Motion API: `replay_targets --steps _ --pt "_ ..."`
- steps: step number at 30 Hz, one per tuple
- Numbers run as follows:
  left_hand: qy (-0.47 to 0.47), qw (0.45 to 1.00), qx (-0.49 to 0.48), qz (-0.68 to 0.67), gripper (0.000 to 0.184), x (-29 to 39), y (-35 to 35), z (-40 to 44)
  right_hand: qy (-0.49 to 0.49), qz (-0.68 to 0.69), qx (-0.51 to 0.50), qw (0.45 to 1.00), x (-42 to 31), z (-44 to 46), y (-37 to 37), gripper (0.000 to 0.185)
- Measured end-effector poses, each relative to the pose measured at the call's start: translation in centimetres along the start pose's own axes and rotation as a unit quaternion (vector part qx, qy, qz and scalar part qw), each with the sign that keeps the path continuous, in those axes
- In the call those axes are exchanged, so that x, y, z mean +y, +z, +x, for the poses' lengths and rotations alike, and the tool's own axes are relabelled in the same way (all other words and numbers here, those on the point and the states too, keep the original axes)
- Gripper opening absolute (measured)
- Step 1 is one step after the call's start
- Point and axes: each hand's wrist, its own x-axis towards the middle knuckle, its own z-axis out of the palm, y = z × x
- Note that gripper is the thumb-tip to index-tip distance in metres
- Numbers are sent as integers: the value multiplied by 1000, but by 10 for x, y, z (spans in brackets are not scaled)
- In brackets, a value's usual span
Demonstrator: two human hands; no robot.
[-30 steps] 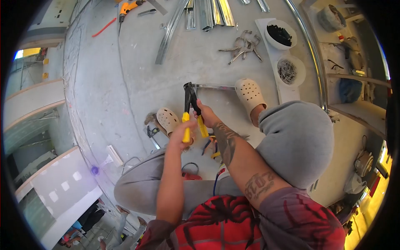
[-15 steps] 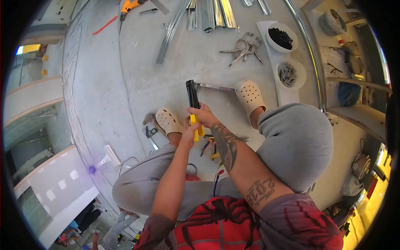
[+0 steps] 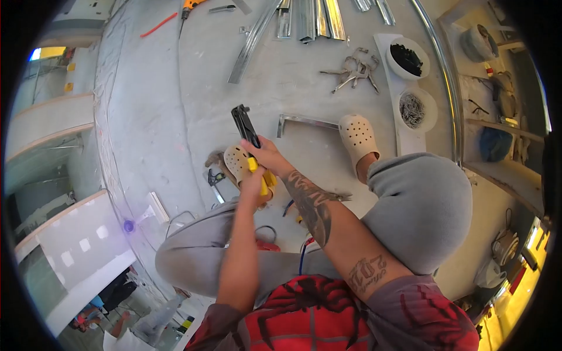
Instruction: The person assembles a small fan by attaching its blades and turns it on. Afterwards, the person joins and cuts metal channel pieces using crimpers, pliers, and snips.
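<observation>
Both my hands grip a stud crimper (image 3: 244,124) with a long black head and yellow handles. My left hand (image 3: 252,182) is wrapped round the handles lower down. Closed higher up, near where the black head begins, is my right hand (image 3: 270,157). The tool's jaws point away from me and touch nothing. To their right, a thin metal profile (image 3: 310,121) with a bent end lies on the floor, its far end against my right clog (image 3: 357,137). My left clog (image 3: 235,161) is partly behind the tool and hands.
Locking pliers (image 3: 356,71) lie ahead on the floor. A bowl of black pieces (image 3: 391,61) and a bowl of screws (image 3: 430,114) stand on a white board. Metal channels (image 3: 307,26) and an orange drill (image 3: 188,7) lie farther off. A small clamp-like tool (image 3: 215,182) is by my left foot.
My hands have moved the crimper left and tilted it, away from the metal profile. The profile's end, which was at the jaws, now lies apart with its bent leg showing.
</observation>
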Motion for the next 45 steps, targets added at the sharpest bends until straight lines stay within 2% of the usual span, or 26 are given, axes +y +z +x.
replay_targets --steps 1,4,6,7,9,10,11,12,13,15,17,18,19,20,23,25,27,29,30,32,34,39,42,43,44,45 --pt "28 987 -23 154 28 20 -29 8 -8 -25 13 1000 -4 9 4 56" --pt "-28 977 -201 58 26 140 -70 -44 -26 0 -12 1000 11 26 -5 69" --pt "-25 968 -250 22 25 163 -87 -39 -57 -5 104 993 14 16 -5 48" --pt "-31 968 -245 47 27 170 -91 -33 -61 -8 98 993 16 13 -10 48" --pt "-46 962 -234 132 37 185 -93 -18 -191 -292 249 904 22 6 -25 29" --pt "-45 962 -234 130 37 186 -91 -4 -257 -316 284 868 22 7 -38 21" --pt "10 935 -210 287 37 180 -87 14 -321 -338 317 826 16 7 -49 15" --pt "66 880 -179 436 38 171 -85 32 -324 -341 317 823 9 11 -58 15" --pt "70 881 -180 431 38 154 -85 54 -298 -343 353 818 0 15 -68 14" --pt "333 697 -35 634 38 114 -83 98 -277 -353 384 807 -26 22 -72 13" --pt "304 709 -12 636 38 96 -76 117 -290 -201 374 858 -72 29 -70 13" --pt "269 715 7 645 39 88 -74 125 -300 -209 370 854 -95 36 -72 13" --pt "226 729 -9 646 41 83 -74 135 -363 -124 356 852 -119 44 -74 13" --pt "230 735 -6 638 41 74 -74 143 -418 -37 338 842 -143 46 -75 14" --pt "181 743 3 645 42 71 -69 147 -484 52 331 808 -229 15 -62 17" --pt "236 866 -34 439 31 116 -45 112 -498 79 323 801 -260 -4 -60 16" --pt "368 864 -204 277 19 212 -17 32 -525 149 295 784 -281 -20 -55 13" --pt "526 783 -225 242 12 289 0 -102 -542 183 264 777 -296 -38 -47 12" --pt "692 659 -169 244 14 309 1 -160 -550 214 235 772 -304 -51 -43 11" --pt "689 634 -103 336 22 313 -7 -301 -591 227 179 753 -327 -89 -25 10" --pt "702 605 -63 370 23 299 -16 -352 -619 201 115 750 -334 -115 -20 10" --pt "751 570 82 322 27 277 -57 -403 -638 172 69 747 -343 -169 -11 10" --pt "779 527 135 310 28 266 -77 -410 -672 153 66 722 -350 -210 -8 8" --pt "791 484 156 340 27 267 -84 -399 -679 142 76 716 -355 -230 -5 8" --pt "796 444 178 370 28 271 -93 -394 -719 117 68 682 -364 -251 -3 12" --pt "790 470 172 355 29 278 -108 -407 -753 88 59 649 -376 -275 -5 16"
